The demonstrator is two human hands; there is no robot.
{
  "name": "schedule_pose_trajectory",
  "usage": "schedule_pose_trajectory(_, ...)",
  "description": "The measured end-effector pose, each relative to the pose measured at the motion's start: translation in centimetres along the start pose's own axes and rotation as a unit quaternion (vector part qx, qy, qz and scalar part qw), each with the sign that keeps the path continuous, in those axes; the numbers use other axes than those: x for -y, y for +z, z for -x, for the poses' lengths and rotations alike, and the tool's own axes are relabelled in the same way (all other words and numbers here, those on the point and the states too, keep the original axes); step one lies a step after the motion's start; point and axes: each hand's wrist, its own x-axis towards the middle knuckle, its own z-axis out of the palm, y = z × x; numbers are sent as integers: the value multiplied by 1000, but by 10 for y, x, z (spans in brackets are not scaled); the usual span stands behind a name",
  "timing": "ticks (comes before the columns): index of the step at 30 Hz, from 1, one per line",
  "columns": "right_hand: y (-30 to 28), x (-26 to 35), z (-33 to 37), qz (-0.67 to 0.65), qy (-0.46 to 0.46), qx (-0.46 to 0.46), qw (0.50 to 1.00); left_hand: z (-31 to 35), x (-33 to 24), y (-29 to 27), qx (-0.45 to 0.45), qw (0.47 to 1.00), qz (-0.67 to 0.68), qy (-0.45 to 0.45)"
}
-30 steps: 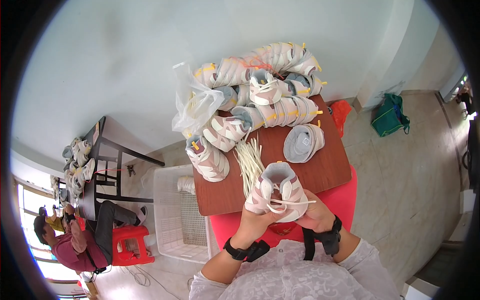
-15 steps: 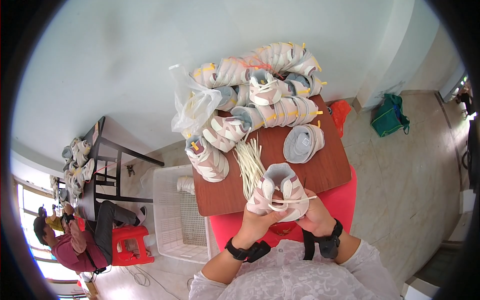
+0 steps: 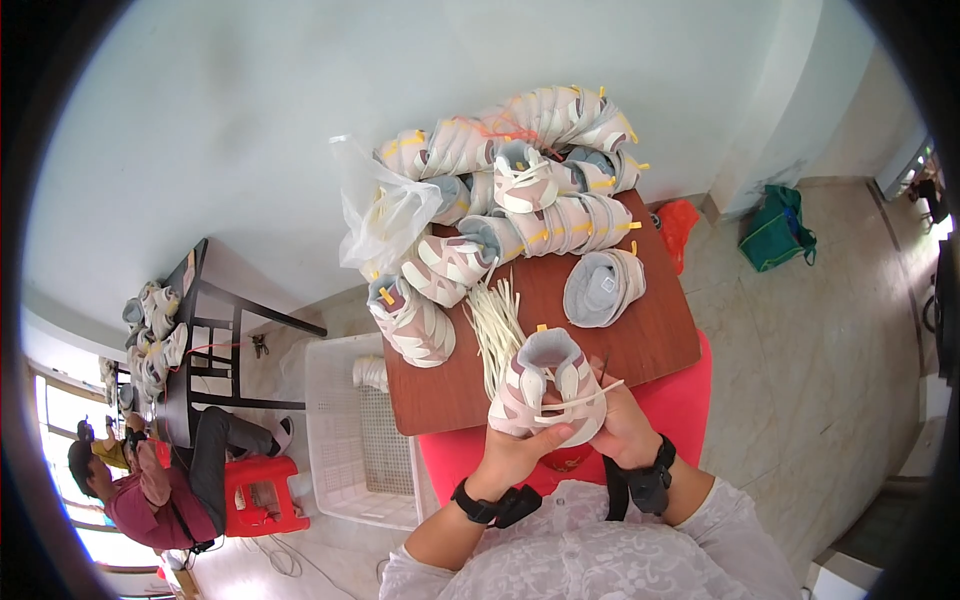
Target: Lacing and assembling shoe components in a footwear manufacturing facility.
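Head view: I see left hand [image 3: 513,456] and right hand [image 3: 626,430], fingers curled snugly round a sneaker upper [image 3: 527,393] at the brown table [image 3: 655,330]'s near edge, opening upward, presumably so its lace [image 3: 590,399] lies reachable.

Underside of held shoe [image 3: 530,392] hidden

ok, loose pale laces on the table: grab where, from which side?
Probably the laces at mid-length, coming from above right: strands run close together there, while the far ends splay. Bare tabletop lies right; stacked shoes crowd the left, and the held shoe the near end.
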Motion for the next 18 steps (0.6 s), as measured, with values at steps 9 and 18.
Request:
schedule_pose_trajectory(9,-1,14,-4,16,86,135,987,6,-5,-6,49,999,-14,-11)
schedule_pose_trajectory(18,-14,20,-4,79,93,183,975,6,1,-8,42,998,39,-29)
